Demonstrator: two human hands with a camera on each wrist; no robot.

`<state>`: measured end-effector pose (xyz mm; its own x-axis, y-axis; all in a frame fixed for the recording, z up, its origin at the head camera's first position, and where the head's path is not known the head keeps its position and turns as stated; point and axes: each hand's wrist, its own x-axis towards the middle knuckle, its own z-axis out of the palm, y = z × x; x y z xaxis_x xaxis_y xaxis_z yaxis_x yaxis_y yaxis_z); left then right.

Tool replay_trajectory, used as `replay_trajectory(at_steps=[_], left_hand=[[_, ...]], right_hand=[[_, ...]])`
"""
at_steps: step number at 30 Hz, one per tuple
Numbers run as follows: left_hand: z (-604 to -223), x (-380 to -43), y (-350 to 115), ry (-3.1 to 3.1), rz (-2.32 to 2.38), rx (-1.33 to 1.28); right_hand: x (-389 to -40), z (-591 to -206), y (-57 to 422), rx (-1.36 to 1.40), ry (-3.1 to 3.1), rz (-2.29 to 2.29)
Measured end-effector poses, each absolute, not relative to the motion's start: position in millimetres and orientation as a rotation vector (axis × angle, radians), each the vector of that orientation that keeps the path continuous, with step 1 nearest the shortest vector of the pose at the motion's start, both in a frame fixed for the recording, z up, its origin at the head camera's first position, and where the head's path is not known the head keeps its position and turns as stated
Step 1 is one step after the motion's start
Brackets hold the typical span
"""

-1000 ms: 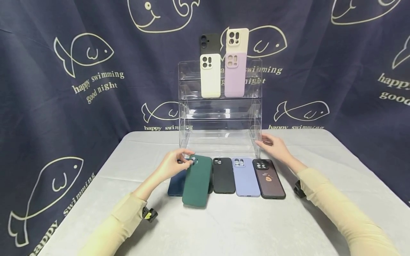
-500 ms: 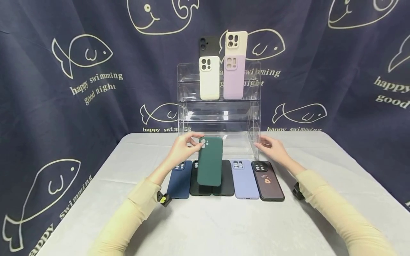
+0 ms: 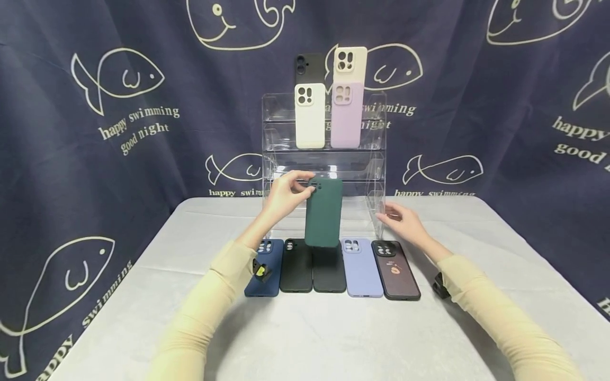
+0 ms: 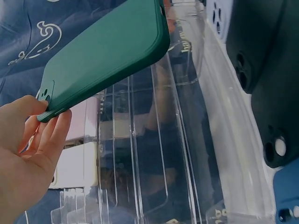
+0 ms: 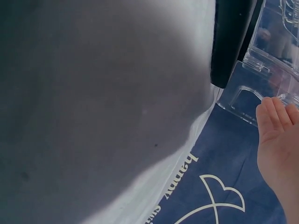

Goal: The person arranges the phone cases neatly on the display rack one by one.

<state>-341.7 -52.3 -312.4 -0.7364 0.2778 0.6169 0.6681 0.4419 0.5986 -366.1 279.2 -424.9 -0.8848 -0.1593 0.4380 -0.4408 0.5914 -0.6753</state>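
Note:
My left hand [image 3: 287,194] pinches a dark green phone case [image 3: 324,214] by its upper left corner, beside the camera cutouts. The case hangs nearly upright in front of the lower tiers of a clear stepped display rack [image 3: 374,182]. In the left wrist view, thumb and fingers hold the green case [image 4: 107,51] at its camera end. My right hand [image 3: 403,219] grips the rack's right side low down, thumb at the front edge. The right wrist view has that hand's fingers [image 5: 275,114] against the clear side panel, its thumb hidden.
In front of the rack lie a blue case [image 3: 261,283], two black cases [image 3: 296,270], a periwinkle case [image 3: 364,272] and a dark printed case [image 3: 400,278]. Upper tiers bear white [image 3: 310,121], lilac [image 3: 346,121], cream [image 3: 357,63] and black cases [image 3: 312,69]. A fish-print curtain [image 3: 119,174] hangs behind.
My left hand has lifted the green case from over the left of the row, moving it up, rightward and toward the rack. My right hand stays at the rack's side.

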Motion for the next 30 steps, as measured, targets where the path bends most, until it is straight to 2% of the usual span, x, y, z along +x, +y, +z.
replay_trajectory(at_steps=[17,30], left_hand=[[-282,-377,-25,-2.16,-1.279,-0.752],[-247,-410,-20,-2.115,-1.337,-0.57]], right_hand=[[-364,-422,279,0.477,-2.49,1.204],[-362,-422,277,0.454,-2.506,1.207]])
